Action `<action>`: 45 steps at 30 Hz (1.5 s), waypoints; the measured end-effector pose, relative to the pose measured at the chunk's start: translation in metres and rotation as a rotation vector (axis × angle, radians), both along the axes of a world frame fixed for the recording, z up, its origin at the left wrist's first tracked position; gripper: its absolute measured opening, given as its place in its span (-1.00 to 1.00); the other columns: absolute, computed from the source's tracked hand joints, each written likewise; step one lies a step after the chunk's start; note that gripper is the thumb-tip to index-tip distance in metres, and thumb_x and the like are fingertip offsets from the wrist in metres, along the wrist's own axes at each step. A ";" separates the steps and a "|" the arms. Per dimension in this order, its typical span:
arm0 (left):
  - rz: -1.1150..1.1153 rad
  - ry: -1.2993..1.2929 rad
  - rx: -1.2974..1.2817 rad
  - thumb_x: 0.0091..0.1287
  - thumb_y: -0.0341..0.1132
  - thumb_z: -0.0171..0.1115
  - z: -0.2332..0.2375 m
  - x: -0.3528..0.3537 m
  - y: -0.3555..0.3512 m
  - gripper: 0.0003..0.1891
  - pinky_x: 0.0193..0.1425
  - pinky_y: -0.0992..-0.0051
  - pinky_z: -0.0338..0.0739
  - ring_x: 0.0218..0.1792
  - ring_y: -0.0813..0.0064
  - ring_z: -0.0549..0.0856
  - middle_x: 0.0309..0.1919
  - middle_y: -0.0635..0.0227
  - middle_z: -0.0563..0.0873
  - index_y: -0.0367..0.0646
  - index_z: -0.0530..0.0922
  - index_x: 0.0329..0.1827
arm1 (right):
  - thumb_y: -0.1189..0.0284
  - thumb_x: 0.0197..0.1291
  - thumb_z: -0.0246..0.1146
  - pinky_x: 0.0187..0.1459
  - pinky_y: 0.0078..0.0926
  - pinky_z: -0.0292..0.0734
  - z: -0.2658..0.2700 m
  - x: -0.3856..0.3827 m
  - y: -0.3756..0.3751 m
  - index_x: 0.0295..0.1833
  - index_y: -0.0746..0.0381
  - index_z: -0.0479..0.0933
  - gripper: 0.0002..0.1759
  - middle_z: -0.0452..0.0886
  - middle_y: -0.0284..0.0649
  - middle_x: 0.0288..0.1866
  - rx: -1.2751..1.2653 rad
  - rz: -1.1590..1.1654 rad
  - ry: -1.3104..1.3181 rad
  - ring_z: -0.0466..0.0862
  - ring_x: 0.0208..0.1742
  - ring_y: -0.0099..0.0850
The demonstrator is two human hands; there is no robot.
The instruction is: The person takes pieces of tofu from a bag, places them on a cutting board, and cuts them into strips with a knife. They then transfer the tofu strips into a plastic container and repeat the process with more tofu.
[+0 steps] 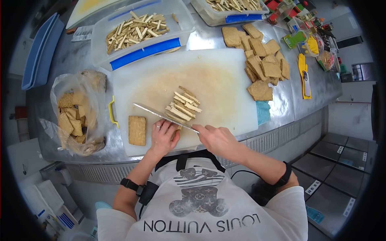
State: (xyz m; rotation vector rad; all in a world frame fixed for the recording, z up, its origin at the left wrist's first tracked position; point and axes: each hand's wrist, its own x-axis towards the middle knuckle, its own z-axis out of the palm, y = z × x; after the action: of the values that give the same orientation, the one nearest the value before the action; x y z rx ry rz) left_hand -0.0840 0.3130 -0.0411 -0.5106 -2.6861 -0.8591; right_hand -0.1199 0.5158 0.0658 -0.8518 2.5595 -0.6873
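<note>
My right hand (217, 139) is wrapped round the handle of a kitchen knife (152, 112), whose blade points to the left across the white cutting board (229, 88). Close behind the blade, my left hand (162, 138) has its fingers bent and pressed down on a piece of dried tofu, mostly hidden under them. Just beyond the blade lie cut tofu strips (184, 105), brown outside and pale inside. A whole brown tofu slab (137, 130) rests flat to the left of my left hand.
A clear bin (100, 48) of cut strips stands behind the board, with another bin (229, 18) farther right. Brown slabs (263, 60) are piled at the board's right. A plastic bag (76, 116) of slabs sits left. Yellow scissors (303, 76) lie far right.
</note>
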 end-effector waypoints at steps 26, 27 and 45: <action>-0.059 0.073 -0.129 -0.07 -0.45 0.27 -0.003 0.001 -0.009 -0.68 -0.04 0.30 0.42 -0.05 0.25 0.49 -0.13 0.33 0.55 -0.11 0.59 -0.17 | 0.47 0.17 0.09 -0.49 -0.20 0.53 -0.045 0.001 -0.004 -0.06 0.25 0.40 -0.78 0.57 -0.04 -0.51 -0.062 -0.045 0.054 0.62 -0.52 -0.08; -0.072 0.085 -0.116 -0.07 -0.46 0.26 -0.005 -0.003 -0.009 -0.68 -0.04 0.30 0.43 -0.05 0.25 0.49 -0.13 0.34 0.55 -0.11 0.58 -0.16 | 0.46 0.18 0.09 -0.49 -0.20 0.53 -0.044 0.000 0.000 -0.05 0.24 0.41 -0.78 0.58 -0.05 -0.50 -0.074 -0.056 0.059 0.62 -0.52 -0.09; -0.099 0.137 0.029 -0.07 -0.43 0.29 -0.018 -0.038 0.007 -0.67 -0.04 0.31 0.41 -0.05 0.26 0.50 -0.13 0.28 0.57 -0.15 0.58 -0.17 | 0.50 0.20 0.08 -0.49 -0.14 0.52 -0.024 -0.001 0.012 0.12 0.20 0.37 -0.65 0.57 -0.01 -0.44 0.047 -0.177 -0.025 0.59 -0.51 -0.05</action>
State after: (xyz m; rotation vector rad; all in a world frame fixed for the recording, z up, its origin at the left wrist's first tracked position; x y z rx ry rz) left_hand -0.1224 0.3201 -0.0595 -0.6752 -2.5387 -0.8556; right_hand -0.1212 0.5276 0.0417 -0.6026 2.6397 -0.6806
